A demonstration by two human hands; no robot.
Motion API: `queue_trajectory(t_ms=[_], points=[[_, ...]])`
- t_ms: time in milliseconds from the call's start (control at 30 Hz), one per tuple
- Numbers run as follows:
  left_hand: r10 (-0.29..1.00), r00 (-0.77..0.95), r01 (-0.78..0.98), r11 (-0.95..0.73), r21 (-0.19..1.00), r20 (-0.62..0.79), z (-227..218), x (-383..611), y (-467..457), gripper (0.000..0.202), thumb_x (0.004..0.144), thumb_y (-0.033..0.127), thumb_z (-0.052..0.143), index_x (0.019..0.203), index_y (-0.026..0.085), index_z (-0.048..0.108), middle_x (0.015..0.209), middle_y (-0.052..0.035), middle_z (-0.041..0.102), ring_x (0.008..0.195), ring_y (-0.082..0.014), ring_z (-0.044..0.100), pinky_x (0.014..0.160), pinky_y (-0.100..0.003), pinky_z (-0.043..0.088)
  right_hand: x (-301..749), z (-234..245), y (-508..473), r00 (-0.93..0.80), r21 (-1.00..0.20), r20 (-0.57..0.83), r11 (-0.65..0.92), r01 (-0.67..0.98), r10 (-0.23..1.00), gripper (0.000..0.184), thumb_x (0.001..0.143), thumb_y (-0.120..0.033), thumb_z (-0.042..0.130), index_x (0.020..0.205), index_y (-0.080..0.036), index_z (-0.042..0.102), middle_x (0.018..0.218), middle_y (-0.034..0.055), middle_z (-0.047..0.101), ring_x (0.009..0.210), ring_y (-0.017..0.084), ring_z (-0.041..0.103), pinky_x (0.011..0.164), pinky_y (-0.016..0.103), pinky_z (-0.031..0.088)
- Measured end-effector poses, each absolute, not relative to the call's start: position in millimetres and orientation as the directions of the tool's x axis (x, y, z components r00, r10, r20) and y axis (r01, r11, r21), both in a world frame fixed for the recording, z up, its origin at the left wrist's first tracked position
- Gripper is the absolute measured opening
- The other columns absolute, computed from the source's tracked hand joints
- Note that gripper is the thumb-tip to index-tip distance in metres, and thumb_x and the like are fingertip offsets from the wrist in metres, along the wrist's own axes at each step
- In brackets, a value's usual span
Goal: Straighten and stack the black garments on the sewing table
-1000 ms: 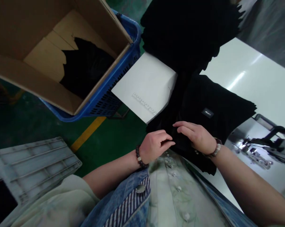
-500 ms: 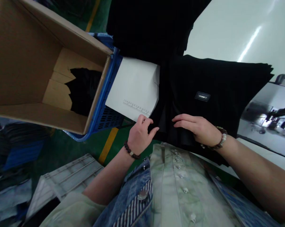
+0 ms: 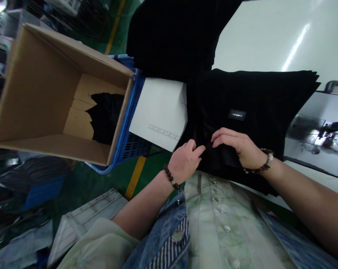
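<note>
A stack of black fabric pieces (image 3: 258,97) lies on the white table (image 3: 269,33) in front of me, with a small black label (image 3: 236,114) on the top piece. My left hand (image 3: 185,161) pinches the near edge of the black fabric, thumb against fingers. My right hand (image 3: 237,145) rests on the same edge just to the right, its fingers curled onto the cloth. Both wrists wear bead bracelets. A second black pile (image 3: 171,33) sits farther back.
A white extension board with a printed ruler (image 3: 160,112) juts left of the fabric. An open cardboard box (image 3: 40,89) holding black cloth (image 3: 107,116) sits in a blue basket (image 3: 129,145). A grey plastic crate (image 3: 87,220) stands on the green floor. A sewing machine (image 3: 325,138) is at right.
My left hand moved right from the ruler board's corner to the fabric edge and closed on it. My right hand's fingers curled in toward it. The view shifted slightly.
</note>
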State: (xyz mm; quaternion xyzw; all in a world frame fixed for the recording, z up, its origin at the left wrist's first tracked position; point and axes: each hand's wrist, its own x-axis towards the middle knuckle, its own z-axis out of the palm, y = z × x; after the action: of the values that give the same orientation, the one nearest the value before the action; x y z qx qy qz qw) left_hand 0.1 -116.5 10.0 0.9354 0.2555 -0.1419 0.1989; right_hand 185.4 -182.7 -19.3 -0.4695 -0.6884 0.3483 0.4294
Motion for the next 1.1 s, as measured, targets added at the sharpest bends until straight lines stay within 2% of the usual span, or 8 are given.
queue_trajectory(t_ms=[267, 467, 600, 700, 800, 867, 1000, 1100], points=[[0.437, 0.816, 0.539, -0.812, 0.226, -0.377, 15, 0, -119, 0.009, 0.081, 0.025, 0.052, 0.079, 0.017, 0.054, 0.082, -0.0047, 0.051, 0.073, -0.0182, 0.052, 0.063, -0.028, 0.046, 184, -19, -183, -0.252, -0.829, 0.265, 0.354, 0.434, 0.931, 0.017, 0.079, -0.008, 0.041, 0.086, -0.018, 0.052, 0.092, 0.007, 0.053, 0.078, 0.013, 0.056, 0.065, 0.023, 0.048], [0.635, 0.766, 0.615, -0.675, 0.407, -0.103, 25, -17, -122, 0.01, 0.084, 0.012, 0.043, 0.082, 0.016, 0.052, 0.075, -0.0023, 0.058, 0.068, -0.013, 0.056, 0.064, -0.023, 0.046, 177, -13, -182, -0.329, -0.713, 0.234, 0.391, 0.582, 0.915, 0.033, 0.072, 0.003, 0.032, 0.089, -0.016, 0.053, 0.115, 0.0104, 0.054, 0.098, 0.018, 0.056, 0.075, 0.029, 0.05], [0.621, 0.783, 0.526, -0.695, 0.49, 0.04, 35, -20, -131, 0.008, 0.084, 0.014, 0.046, 0.088, 0.016, 0.054, 0.078, -0.0028, 0.062, 0.072, -0.0128, 0.059, 0.068, -0.023, 0.048, 169, -6, -176, -0.374, -0.65, 0.263, 0.45, 0.613, 0.889, 0.026, 0.08, -0.001, 0.033, 0.085, -0.016, 0.054, 0.13, 0.0097, 0.044, 0.102, 0.019, 0.055, 0.079, 0.033, 0.05], [0.613, 0.788, 0.465, -0.651, 0.6, 0.055, 37, -18, -136, 0.008, 0.085, 0.019, 0.049, 0.091, 0.018, 0.053, 0.079, -0.0013, 0.063, 0.072, -0.0113, 0.06, 0.068, -0.021, 0.048, 167, -3, -175, -0.403, -0.595, 0.272, 0.481, 0.643, 0.874, 0.022, 0.083, -0.005, 0.033, 0.081, -0.015, 0.053, 0.123, 0.0117, 0.049, 0.095, 0.019, 0.058, 0.075, 0.032, 0.051], [0.746, 0.666, 0.53, -0.462, 0.711, -0.012, 29, -22, -133, 0.01, 0.088, 0.02, 0.043, 0.092, 0.017, 0.051, 0.078, -0.0005, 0.061, 0.067, -0.0091, 0.06, 0.063, -0.018, 0.048, 169, -3, -178, -0.387, -0.527, 0.277, 0.476, 0.704, 0.879, 0.023, 0.082, -0.004, 0.03, 0.083, -0.014, 0.051, 0.106, 0.013, 0.055, 0.074, 0.016, 0.059, 0.059, 0.027, 0.05], [0.789, 0.608, 0.623, -0.401, 0.672, -0.093, 20, -26, -128, 0.011, 0.087, 0.017, 0.042, 0.095, 0.017, 0.051, 0.08, -0.0014, 0.059, 0.067, -0.0097, 0.059, 0.063, -0.02, 0.048, 169, -4, -180, -0.375, -0.496, 0.278, 0.467, 0.732, 0.884, 0.026, 0.079, -0.002, 0.028, 0.085, -0.015, 0.049, 0.099, 0.0113, 0.055, 0.065, 0.013, 0.056, 0.052, 0.024, 0.047], [0.736, 0.631, 0.751, -0.501, 0.429, -0.244, 5, -28, -120, 0.033, 0.075, 0.022, 0.059, 0.106, 0.016, 0.048, 0.093, -0.0052, 0.053, 0.076, -0.0166, 0.057, 0.067, -0.029, 0.049, 167, -4, -181, -0.339, -0.526, 0.277, 0.437, 0.729, 0.899, 0.034, 0.073, 0.001, 0.028, 0.097, -0.015, 0.046, 0.095, 0.0101, 0.054, 0.065, 0.013, 0.054, 0.051, 0.022, 0.044], [0.78, 0.577, 0.802, -0.484, 0.35, -0.245, 0, -23, -119, 0.037, 0.07, 0.025, 0.064, 0.101, 0.014, 0.047, 0.091, -0.0063, 0.054, 0.081, -0.0199, 0.056, 0.067, -0.032, 0.049, 166, -3, -179, -0.354, -0.546, 0.236, 0.425, 0.722, 0.905, 0.043, 0.067, 0.003, 0.029, 0.104, -0.014, 0.045, 0.096, 0.0106, 0.053, 0.064, 0.014, 0.055, 0.051, 0.023, 0.045]])
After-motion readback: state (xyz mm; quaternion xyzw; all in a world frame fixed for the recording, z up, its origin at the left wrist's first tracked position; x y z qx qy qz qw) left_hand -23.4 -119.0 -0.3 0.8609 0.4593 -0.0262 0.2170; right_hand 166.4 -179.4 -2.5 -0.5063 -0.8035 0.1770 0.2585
